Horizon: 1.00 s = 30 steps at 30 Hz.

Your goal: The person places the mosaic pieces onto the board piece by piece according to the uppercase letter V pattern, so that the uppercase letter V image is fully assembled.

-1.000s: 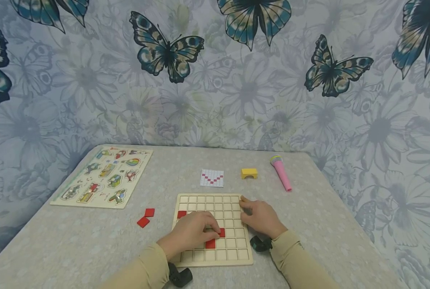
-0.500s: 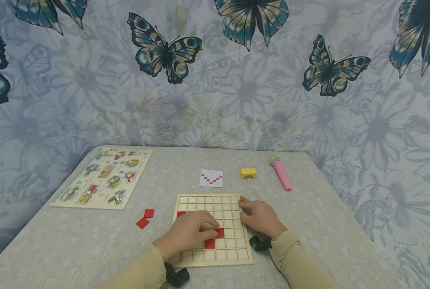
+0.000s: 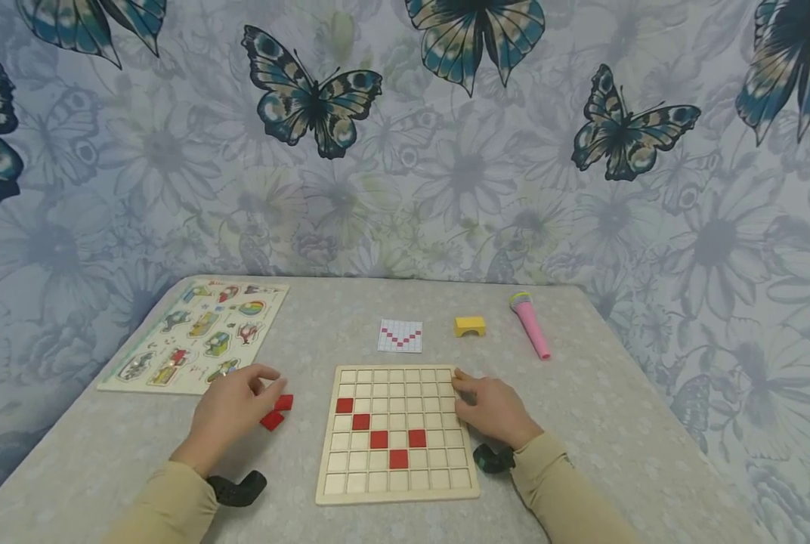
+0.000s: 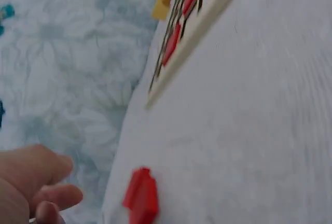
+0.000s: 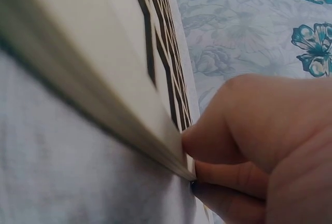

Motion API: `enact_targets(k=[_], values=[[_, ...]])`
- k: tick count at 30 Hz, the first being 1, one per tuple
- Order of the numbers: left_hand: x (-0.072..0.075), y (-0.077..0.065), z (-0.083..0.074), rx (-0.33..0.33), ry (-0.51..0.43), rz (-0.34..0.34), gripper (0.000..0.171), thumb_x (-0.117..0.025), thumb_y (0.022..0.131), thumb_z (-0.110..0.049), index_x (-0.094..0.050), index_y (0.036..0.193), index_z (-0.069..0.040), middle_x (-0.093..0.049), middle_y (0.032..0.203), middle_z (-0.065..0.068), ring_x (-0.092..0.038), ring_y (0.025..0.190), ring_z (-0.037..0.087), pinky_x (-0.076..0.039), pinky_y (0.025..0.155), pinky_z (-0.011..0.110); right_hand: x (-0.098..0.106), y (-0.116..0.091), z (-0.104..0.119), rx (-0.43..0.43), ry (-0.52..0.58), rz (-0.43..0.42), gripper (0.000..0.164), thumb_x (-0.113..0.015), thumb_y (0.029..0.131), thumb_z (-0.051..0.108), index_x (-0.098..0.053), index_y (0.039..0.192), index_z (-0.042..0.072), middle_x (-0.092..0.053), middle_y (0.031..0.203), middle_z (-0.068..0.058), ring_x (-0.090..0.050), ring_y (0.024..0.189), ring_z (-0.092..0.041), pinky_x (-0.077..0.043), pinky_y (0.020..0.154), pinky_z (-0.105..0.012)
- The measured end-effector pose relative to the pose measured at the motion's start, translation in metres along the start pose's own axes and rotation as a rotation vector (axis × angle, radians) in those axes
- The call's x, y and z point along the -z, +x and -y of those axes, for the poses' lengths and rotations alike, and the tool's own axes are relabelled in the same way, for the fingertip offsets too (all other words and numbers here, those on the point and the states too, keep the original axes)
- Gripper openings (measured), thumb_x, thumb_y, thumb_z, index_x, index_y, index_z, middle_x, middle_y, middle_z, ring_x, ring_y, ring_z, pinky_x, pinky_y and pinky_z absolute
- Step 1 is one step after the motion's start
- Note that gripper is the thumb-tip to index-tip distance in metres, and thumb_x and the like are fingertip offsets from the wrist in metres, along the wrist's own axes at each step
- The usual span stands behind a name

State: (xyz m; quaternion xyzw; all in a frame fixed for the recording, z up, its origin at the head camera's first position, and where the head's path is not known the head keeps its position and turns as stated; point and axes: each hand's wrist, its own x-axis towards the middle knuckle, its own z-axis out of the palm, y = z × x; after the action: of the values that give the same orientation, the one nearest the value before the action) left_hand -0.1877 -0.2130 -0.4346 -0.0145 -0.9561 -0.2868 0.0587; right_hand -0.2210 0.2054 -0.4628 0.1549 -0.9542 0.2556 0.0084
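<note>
My left hand hovers beside two loose red square tiles, its fingers loosely bent and holding nothing. In the left wrist view, a gap shows between that hand and the red tiles. A wooden grid board lies in front of me. Several red tiles sit in its cells, most in a diagonal stepping down to the right, with one up on the other side. My right hand holds the board's right edge. The right wrist view shows its thumb against the board's top edge.
Behind the board lies a small card with a pink V pattern on a grid. A yellow arch block and a pink toy microphone are to its right. A picture puzzle board occupies the back left.
My left hand has left the tile on the grid board and moved left to the loose tiles, uncovering more red tiles. The right hand stays at the board's edge.
</note>
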Motion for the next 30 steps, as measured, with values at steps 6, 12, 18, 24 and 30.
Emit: enact_targets(k=[6, 12, 18, 24, 30], values=[[-0.011, 0.002, 0.028, 0.048, 0.017, 0.055, 0.061, -0.068, 0.089, -0.066, -0.066, 0.118, -0.013, -0.065, 0.084, -0.002, -0.056, 0.068, 0.014, -0.044, 0.061, 0.032, 0.000, -0.001, -0.001, -0.003, 0.017, -0.012, 0.046, -0.068, 0.092, 0.021, -0.067, 0.137, 0.010, -0.060, 0.147, -0.001, -0.049, 0.072, -0.012, -0.030, 0.054, -0.027], [-0.016, -0.001, 0.026, 0.023, 0.069, 0.066, 0.055, -0.079, 0.079, -0.066, -0.071, 0.105, -0.017, -0.067, 0.091, -0.004, -0.059, 0.076, 0.012, -0.047, 0.065, 0.035, -0.002, -0.002, 0.000, 0.001, 0.034, -0.004, 0.046, -0.069, 0.094, 0.022, -0.066, 0.138, 0.011, -0.059, 0.148, -0.001, -0.061, 0.091, -0.013, -0.031, 0.056, -0.028], [-0.020, -0.002, 0.021, -0.039, 0.073, 0.031, 0.036, -0.084, 0.082, -0.048, -0.075, 0.102, -0.020, -0.070, 0.092, -0.007, -0.063, 0.082, 0.010, -0.051, 0.072, 0.038, -0.002, -0.003, 0.000, -0.023, 0.037, -0.007, 0.046, -0.069, 0.094, 0.024, -0.066, 0.138, 0.013, -0.058, 0.148, 0.003, -0.063, 0.095, -0.013, -0.030, 0.055, -0.027], [-0.024, -0.001, 0.019, -0.077, 0.065, 0.014, 0.031, -0.083, 0.083, -0.040, -0.075, 0.103, -0.019, -0.069, 0.091, -0.007, -0.062, 0.084, 0.011, -0.050, 0.073, 0.037, -0.002, -0.002, -0.001, -0.015, 0.037, -0.011, 0.045, -0.069, 0.094, 0.022, -0.066, 0.138, 0.012, -0.059, 0.147, 0.002, -0.057, 0.086, -0.011, -0.026, 0.052, -0.027], [-0.024, -0.004, 0.020, -0.082, 0.065, 0.008, 0.034, -0.085, 0.081, -0.047, -0.073, 0.100, -0.021, -0.069, 0.093, -0.007, -0.062, 0.084, 0.011, -0.050, 0.072, 0.037, -0.003, -0.003, 0.000, -0.006, 0.039, -0.012, 0.045, -0.069, 0.094, 0.023, -0.066, 0.138, 0.011, -0.059, 0.147, 0.001, -0.062, 0.107, -0.013, -0.028, 0.053, -0.027]])
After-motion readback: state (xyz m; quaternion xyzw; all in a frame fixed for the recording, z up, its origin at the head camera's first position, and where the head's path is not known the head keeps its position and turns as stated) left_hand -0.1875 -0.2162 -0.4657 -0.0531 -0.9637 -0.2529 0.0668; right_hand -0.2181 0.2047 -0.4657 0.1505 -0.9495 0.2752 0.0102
